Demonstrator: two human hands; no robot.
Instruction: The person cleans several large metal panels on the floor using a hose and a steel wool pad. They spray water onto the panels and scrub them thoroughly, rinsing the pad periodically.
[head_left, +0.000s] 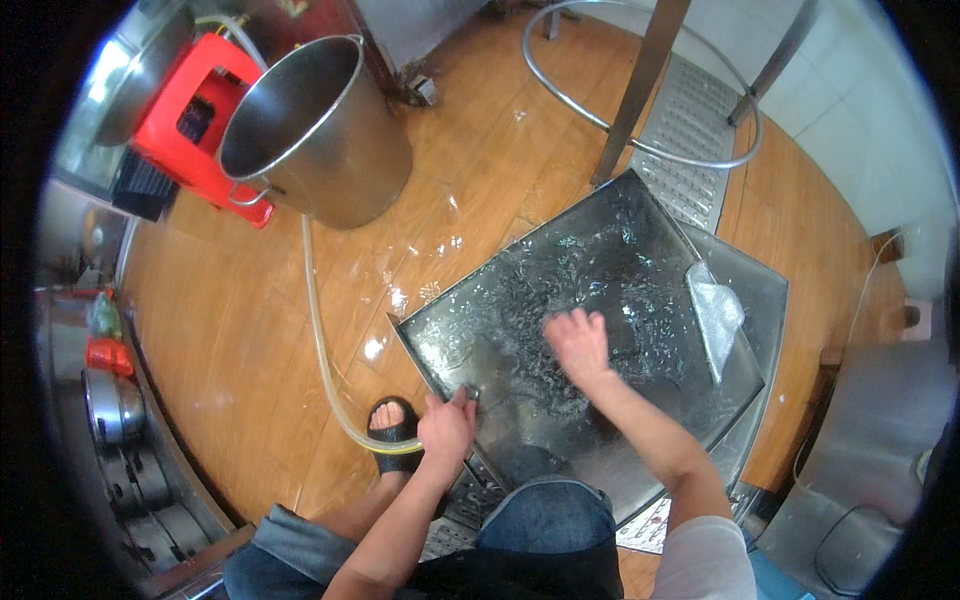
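Note:
My left hand (448, 431) grips a pale, see-through hose (324, 360) near its end, at the left edge of a wide metal tray (495, 450). Water ripples and splashes across the tray's dark surface. Over the tray's middle is my right hand (579, 346), blurred, with its fingers curled down. Whether it holds anything is hidden by the hand itself. A silvery textured sheet or cloth (715, 319) hangs over the tray's right edge. Under that side, a second metal tray (754, 300) sticks out.
A tall steel stockpot (360, 142) stands beside a red plastic stool (172, 135). Perforated drain covers (686, 112) cross the wet wood-patterned floor (225, 315). Beyond the tray is a metal stand's leg (637, 90) with a ring. Steel pots (142, 480) line the left; my sandaled foot (391, 427) is near the hose.

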